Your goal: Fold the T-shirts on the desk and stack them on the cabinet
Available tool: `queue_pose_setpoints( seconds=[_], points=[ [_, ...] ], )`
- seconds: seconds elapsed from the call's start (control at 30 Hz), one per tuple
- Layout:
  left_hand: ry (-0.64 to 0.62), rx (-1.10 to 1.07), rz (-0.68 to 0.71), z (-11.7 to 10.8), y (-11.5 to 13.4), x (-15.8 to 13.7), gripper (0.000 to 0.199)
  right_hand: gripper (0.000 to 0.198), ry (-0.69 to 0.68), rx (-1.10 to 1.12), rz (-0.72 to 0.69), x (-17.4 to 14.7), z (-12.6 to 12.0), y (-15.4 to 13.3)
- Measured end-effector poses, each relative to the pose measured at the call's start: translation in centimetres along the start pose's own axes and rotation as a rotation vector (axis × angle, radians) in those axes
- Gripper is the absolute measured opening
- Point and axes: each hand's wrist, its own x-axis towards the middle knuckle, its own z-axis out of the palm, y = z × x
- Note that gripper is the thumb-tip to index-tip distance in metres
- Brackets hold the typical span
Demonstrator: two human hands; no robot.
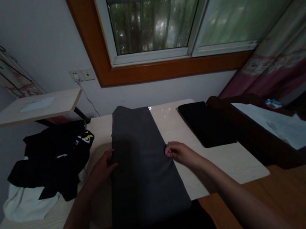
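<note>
A long dark grey garment [139, 162], narrow like trousers folded lengthwise, lies flat over the light wooden table [214, 170] and hangs past its near edge, where it turns too dark to make out. At its left edge rests my left hand [105, 164], thumb and fingers apart, the fingertips touching the cloth. Across from it, my right hand [179, 153] pinches the garment's right edge between thumb and fingers. The fabric bunches slightly there.
A heap of black clothes [60, 161] with a white garment [30, 203] lies left, below a raised wooden shelf [63, 108]. A black flat folded item [205, 124] sits right. Beyond it, paper [279, 123] lies on dark furniture. A window [156, 15] is behind.
</note>
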Motion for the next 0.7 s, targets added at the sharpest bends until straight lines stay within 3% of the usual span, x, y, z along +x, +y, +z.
queue_pose_setpoints(
  seconds=[0.1,0.2,0.3,0.5,0.57,0.7],
  points=[
    [-0.125,0.036,0.010,-0.8,0.0,-1.0,0.063,0.006,-0.159,0.110,0.031,-0.8,-0.7,-0.3],
    [-0.228,0.065,0.050,-1.5,0.1,-1.3,0.062,0.016,-0.294,0.218,0.072,-1.1,-1.5,-0.7],
    [-0.223,0.117,0.061,-1.8,0.0,-0.4,0.058,0.023,-0.333,0.206,0.099,-0.7,-2.1,-1.2],
    [0.194,0.465,0.191,-1.1,0.1,3.6,0.045,0.054,-0.042,0.055,0.138,1.8,-1.1,-1.2],
    [0.221,0.517,0.165,-0.5,0.2,4.7,0.044,0.051,0.041,-0.021,0.144,2.7,-0.4,-0.9],
    [0.189,0.390,0.058,0.5,0.5,5.7,0.049,0.039,0.119,-0.092,0.157,3.4,0.7,-0.3]
  ],
)
